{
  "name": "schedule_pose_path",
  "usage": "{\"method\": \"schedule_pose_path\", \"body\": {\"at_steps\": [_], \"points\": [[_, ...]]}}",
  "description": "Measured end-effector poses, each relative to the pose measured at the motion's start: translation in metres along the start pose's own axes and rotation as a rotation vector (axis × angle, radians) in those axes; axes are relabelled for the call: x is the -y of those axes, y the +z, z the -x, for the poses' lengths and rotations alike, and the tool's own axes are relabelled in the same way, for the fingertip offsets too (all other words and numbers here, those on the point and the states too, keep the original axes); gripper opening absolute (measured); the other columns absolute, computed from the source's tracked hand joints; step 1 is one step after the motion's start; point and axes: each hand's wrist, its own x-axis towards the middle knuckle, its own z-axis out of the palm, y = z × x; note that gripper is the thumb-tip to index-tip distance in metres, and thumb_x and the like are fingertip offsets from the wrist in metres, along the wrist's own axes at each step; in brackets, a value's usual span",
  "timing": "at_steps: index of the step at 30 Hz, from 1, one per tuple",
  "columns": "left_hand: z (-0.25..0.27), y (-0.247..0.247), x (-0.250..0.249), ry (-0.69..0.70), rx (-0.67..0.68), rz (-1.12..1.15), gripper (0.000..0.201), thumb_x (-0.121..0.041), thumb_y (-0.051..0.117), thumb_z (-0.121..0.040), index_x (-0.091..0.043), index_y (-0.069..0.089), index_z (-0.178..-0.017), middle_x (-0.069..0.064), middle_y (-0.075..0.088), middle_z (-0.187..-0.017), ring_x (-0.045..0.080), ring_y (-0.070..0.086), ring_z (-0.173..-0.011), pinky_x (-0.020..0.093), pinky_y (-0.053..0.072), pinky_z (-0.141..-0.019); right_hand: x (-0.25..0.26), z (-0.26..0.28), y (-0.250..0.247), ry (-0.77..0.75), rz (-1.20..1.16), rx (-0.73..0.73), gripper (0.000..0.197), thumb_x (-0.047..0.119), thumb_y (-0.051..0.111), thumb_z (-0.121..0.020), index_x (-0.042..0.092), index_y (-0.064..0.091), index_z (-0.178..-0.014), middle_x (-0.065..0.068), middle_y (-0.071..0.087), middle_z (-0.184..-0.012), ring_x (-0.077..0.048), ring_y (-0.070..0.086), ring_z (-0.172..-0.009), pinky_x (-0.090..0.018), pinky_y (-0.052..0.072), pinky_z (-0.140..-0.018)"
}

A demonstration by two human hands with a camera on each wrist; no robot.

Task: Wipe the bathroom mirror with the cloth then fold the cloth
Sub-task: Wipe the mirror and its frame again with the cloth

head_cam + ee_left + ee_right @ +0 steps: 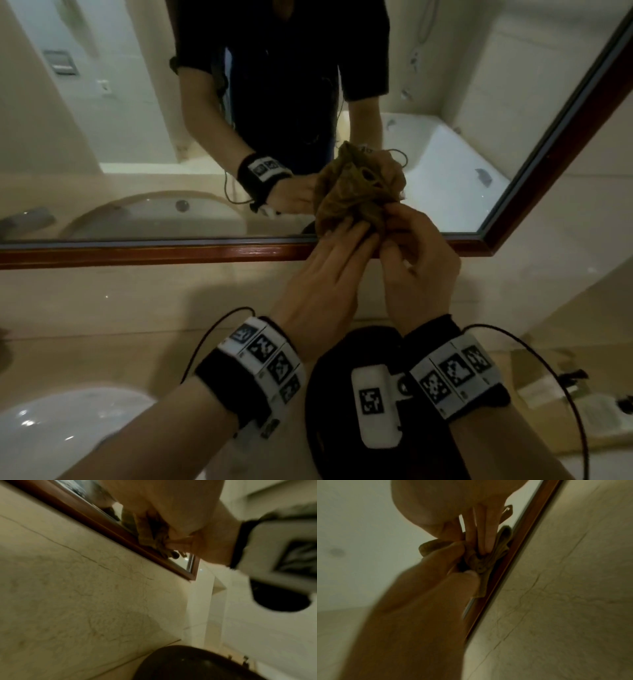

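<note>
- Beige stone counter [102,359] runs below the camera, with a white basin [51,431] at the near left and a dark round object [329,394] near the wrists, so both arms have to reach over these things to come to the wall.
- Left hand [329,274] has its fingers nearly straight and pushed into the lower edge of the cloth [356,185]; I judge it supports the bundle so that it does not fall.
- Right hand [421,260] is curled and pinches the folds of the cloth, probably to gather or turn it to a fresh side.
- Crumpled brown cloth sits between both hands, low on the mirror [137,120], just above its brown wooden frame [154,251]; the wrist views are blurred, so I cannot tell if it presses on the glass.
- Farther away, the glass reflects a white bathtub [445,164].
</note>
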Motion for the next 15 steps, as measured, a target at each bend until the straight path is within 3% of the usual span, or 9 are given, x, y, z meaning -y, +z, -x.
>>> {"method": "schedule_pose_path", "body": {"at_steps": [3,6,9,12,15], "points": [[-0.017,0.013,0.0,0.04,0.078,-0.295,0.074,-0.029,0.052,-0.09,-0.017,0.018,-0.155,0.004,0.015,-0.162,0.025,0.007,-0.15,0.053,0.011,-0.119,-0.016,0.0,-0.016,0.216,0.012,-0.087,0.01,0.022,0.055,-0.091,0.02,0.065,-0.09,0.003,0.07,-0.075,-0.013,0.066,-0.065,-0.037,0.056,-0.061],[-0.03,0.017,0.003,0.035,0.108,-0.463,0.067,-0.045,0.039,-0.097,-0.028,0.012,-0.155,-0.002,0.011,-0.163,0.023,0.006,-0.15,0.053,0.005,-0.119,-0.031,0.002,-0.018,0.629,-0.099,0.013,0.041,0.033,0.048,-0.099,0.008,0.067,-0.072,-0.008,0.065,-0.056,-0.02,0.054,-0.043,-0.03,0.041,-0.045],[-0.027,0.007,0.016,0.021,0.174,-0.571,0.059,-0.048,0.033,-0.099,-0.03,0.021,-0.154,-0.001,0.026,-0.159,0.024,0.023,-0.146,0.048,0.008,-0.12,-0.027,0.003,-0.006,0.945,-0.253,0.124,0.055,0.041,0.039,-0.102,-0.001,0.068,-0.082,-0.014,0.065,-0.057,-0.019,0.05,-0.039,-0.022,0.037,-0.039],[0.009,-0.02,0.045,-0.044,0.234,-0.638,0.052,-0.044,0.036,-0.097,-0.028,0.041,-0.146,0.005,0.049,-0.144,0.028,0.041,-0.135,0.047,0.018,-0.119,-0.019,0.005,0.004,1.048,-0.389,0.117,0.059,0.048,0.031,-0.103,0.0,0.064,-0.092,-0.016,0.067,-0.065,-0.021,0.052,-0.043,-0.022,0.039,-0.04],[0.055,-0.051,0.069,-0.19,0.223,-0.644,0.057,-0.045,0.032,-0.096,-0.027,0.03,-0.151,0.011,0.053,-0.14,0.032,0.041,-0.136,0.054,0.019,-0.117,-0.011,0.008,0.009,1.087,-0.483,0.08,0.053,0.045,0.032,-0.103,0.001,0.06,-0.096,-0.016,0.065,-0.064,-0.022,0.05,-0.045,-0.022,0.039,-0.041]]}}
